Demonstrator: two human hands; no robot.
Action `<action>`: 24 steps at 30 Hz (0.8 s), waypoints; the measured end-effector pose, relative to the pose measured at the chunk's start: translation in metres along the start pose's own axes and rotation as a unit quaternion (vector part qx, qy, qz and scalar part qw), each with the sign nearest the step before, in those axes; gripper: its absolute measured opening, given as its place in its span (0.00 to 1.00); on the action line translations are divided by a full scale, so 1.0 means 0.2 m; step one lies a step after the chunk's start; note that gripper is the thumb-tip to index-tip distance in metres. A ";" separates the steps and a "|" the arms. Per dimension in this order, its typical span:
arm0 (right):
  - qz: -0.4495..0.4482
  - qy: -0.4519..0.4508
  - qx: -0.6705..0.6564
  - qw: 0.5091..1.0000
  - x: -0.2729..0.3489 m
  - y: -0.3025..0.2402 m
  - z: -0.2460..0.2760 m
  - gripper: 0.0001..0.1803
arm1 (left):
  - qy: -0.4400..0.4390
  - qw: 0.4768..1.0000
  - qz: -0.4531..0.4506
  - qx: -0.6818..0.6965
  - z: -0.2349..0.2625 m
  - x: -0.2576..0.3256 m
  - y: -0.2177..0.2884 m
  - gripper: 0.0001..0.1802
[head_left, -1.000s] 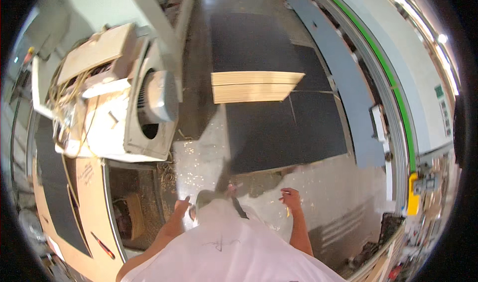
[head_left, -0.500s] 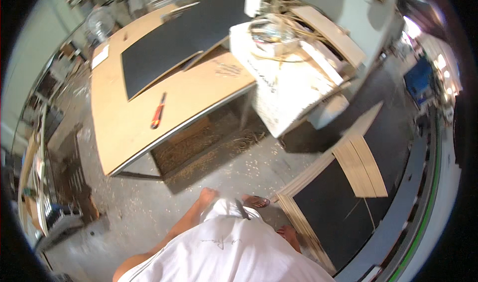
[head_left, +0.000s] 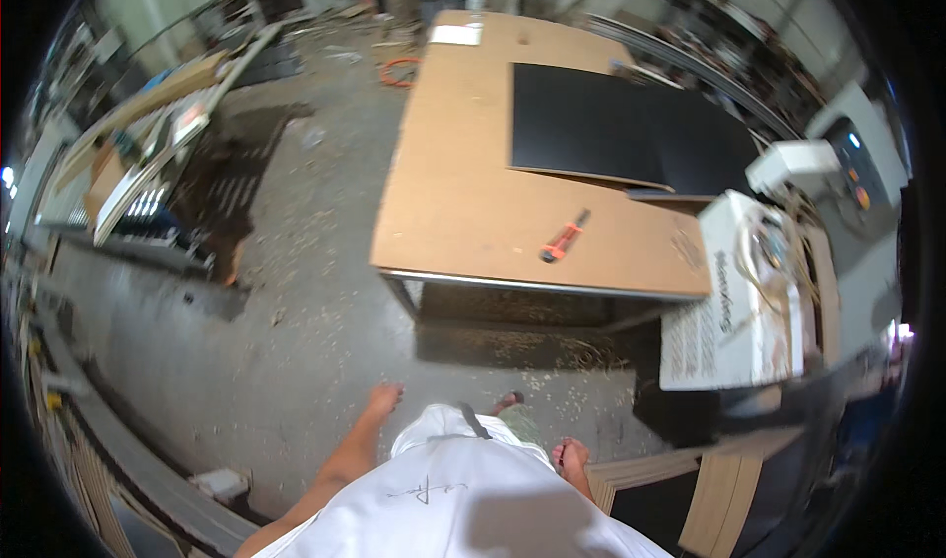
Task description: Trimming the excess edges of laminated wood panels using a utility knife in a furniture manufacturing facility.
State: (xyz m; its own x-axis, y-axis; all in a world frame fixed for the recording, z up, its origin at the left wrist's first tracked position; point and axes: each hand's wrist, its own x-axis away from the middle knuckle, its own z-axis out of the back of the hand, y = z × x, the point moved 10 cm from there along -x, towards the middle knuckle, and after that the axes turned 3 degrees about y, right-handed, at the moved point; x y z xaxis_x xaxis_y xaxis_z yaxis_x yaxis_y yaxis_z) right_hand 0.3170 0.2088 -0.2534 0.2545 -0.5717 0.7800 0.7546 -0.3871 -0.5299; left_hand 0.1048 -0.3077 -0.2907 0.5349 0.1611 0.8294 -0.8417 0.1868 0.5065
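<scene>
My left hand (head_left: 384,397) hangs low over the concrete floor, left of my white shirt, away from any object. It is small and blurred, so how its fingers lie cannot be made out. On the other side my right hand (head_left: 571,453) is held low with curled fingers, near a stack of boards (head_left: 645,471). A dark spot shows at its fingers; what it is stays unclear. Ahead stands a table with a tan top (head_left: 453,213). On it lie an orange and black utility knife (head_left: 566,237) and black panels (head_left: 581,119), out of reach of both hands.
A white box (head_left: 690,336) with coiled cable (head_left: 764,247) stands at the table's right end. At left a rack holds long boards (head_left: 148,114). An orange hose coil (head_left: 398,72) lies on the floor beyond. Wood chips litter the floor under the table.
My view has swung left, so the table and white box now sit further right and the left rack shows more fully. My right hand is now seen more clearly beside the boards.
</scene>
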 end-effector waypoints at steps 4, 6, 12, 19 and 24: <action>0.080 0.004 0.038 0.996 -0.04 -0.31 -0.35 0.09 | 0.024 0.993 0.013 0.116 0.22 -0.04 0.12 0.17; 0.120 0.019 -0.001 0.993 -0.10 -0.48 -0.46 0.10 | 0.046 0.982 0.034 0.178 0.36 -0.05 0.16 0.16; 0.152 0.412 0.175 0.881 -0.18 -1.15 -0.39 0.30 | 0.094 0.964 0.057 0.241 0.81 -0.26 0.13 0.16; 0.328 0.432 0.215 0.812 0.27 -2.22 -1.29 0.27 | 0.187 0.944 0.093 0.254 1.34 -0.40 0.07 0.15; 0.432 0.300 0.276 0.805 0.48 -2.50 -2.13 0.27 | 0.145 0.954 0.121 0.231 1.38 -0.87 0.19 0.14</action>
State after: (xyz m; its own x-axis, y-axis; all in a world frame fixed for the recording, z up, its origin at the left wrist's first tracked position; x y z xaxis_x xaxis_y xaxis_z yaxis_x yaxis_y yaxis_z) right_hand -0.2930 0.0398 -0.0546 0.6152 -0.7654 -0.1888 0.6484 0.6275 -0.4311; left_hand -0.0408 -0.5960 -0.3508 0.2626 0.4188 0.8693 -0.8495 -0.3269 0.4141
